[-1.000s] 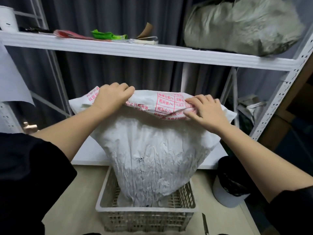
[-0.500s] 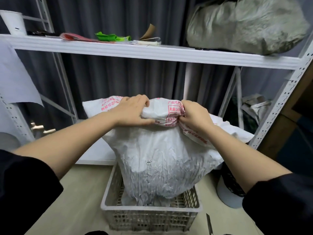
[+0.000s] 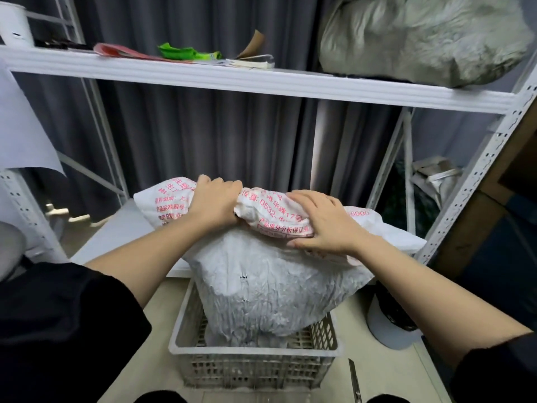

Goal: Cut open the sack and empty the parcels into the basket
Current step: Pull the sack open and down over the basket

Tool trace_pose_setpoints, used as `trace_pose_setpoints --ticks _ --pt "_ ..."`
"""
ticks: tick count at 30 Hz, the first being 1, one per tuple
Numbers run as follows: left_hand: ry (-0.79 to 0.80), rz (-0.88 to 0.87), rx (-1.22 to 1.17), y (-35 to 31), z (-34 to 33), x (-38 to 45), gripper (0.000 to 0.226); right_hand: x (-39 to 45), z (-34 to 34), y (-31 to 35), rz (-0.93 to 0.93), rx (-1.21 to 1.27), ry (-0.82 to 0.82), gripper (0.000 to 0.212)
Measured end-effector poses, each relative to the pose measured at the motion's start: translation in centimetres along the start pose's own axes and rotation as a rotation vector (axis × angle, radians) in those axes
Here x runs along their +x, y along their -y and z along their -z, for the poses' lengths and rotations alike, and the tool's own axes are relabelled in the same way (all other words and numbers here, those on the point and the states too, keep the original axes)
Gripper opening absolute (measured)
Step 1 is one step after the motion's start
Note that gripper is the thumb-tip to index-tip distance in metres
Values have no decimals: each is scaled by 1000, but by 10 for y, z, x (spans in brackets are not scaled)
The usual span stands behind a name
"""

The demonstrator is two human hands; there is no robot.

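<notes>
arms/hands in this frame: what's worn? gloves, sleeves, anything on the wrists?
No gloves: left hand and right hand are bare. Forearms are bare too. Black sleeves end near the elbows on both arms. No watch, rings or bands visible on either wrist.

Dark grey curtain (image 3: pixel 203 135) behind white metal shelving (image 3: pixel 261 82); beige tabletop (image 3: pixel 151 359) below.
</notes>
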State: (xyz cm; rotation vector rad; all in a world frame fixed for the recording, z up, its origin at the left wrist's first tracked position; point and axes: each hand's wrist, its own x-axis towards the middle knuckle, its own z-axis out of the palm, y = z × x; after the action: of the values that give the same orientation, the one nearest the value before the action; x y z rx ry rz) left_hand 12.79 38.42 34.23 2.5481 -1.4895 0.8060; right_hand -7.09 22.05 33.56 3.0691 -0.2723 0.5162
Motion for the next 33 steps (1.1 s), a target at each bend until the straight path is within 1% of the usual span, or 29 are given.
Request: trace_pose_setpoints --ticks 1,3,4,5,6,8,9,10,12,13,14,15,16,17,19,20,22,25,26,27,29,30,31,32,33 --pt "-48 -14 0 -1 -3 -3 24 -1 4 -4 -98 44 93 106" --pt "-150 -45 20 -5 -7 -9 27 0 6 -11 -263 -9 260 117" --pt "-200 -45 29 -7 -8 -10 29 0 4 -13 -313 -51 311 116" --pt "-224 -33 32 -9 -9 -10 30 1 -1 -14 -343 -94 325 109" --pt "-208 -14 30 -11 -7 -10 29 1 -6 -15 -347 -142 302 95" --pt "-98 -5 37 -14 -1 -7 27 1 -14 -18 -323 -209 230 64" --pt "-11 -50 20 -13 2 -5 32 -1 -16 -19 -319 -209 199 54" --pt "118 -105 -34 -8 4 -3 43 -2 -16 -21 -325 -186 168 46" --pt "432 -182 -268 8 16 -2 67 -6 -15 -23 -338 -131 88 36" --pt "554 -181 -379 17 20 -1 74 -7 -15 -22 -336 -118 46 32" --pt "637 -156 -423 23 23 0 75 -8 -15 -20 -329 -111 7 30" --pt "675 -114 -382 26 26 0 72 -8 -16 -18 -319 -104 -29 30" --pt "667 -74 -273 26 27 -2 62 -8 -15 -14 -306 -96 -68 31" --pt "608 -53 -149 25 25 -4 48 -7 -14 -11 -288 -90 -103 35" --pt "395 -38 20 20 19 -9 25 -5 -10 -5 -236 -99 -171 44" --pt "291 -21 55 20 18 -10 21 -1 -6 -3 -216 -129 -195 48" --pt "104 11 64 26 27 -6 19 11 12 -4 -203 -234 -240 48" --pt "-201 72 13 32 46 2 12 29 44 -7 -235 -366 -364 49" --pt "-266 98 -9 30 48 3 11 31 49 -8 -246 -389 -400 49" --pt "-263 103 -16 27 49 4 11 32 50 -7 -243 -406 -391 49" --pt "-90 54 32 27 57 9 13 30 49 -6 -212 -401 -257 47" --pt "-35 26 59 30 66 15 15 30 51 -6 -221 -382 -228 44" --pt "-67 2 51 34 74 23 16 32 56 -8 -245 -369 -275 42" --pt "-143 -13 43 36 80 29 16 34 61 -10 -284 -368 -357 41" --pt "-198 8 32 35 81 32 14 36 66 -8 -316 -368 -415 41"
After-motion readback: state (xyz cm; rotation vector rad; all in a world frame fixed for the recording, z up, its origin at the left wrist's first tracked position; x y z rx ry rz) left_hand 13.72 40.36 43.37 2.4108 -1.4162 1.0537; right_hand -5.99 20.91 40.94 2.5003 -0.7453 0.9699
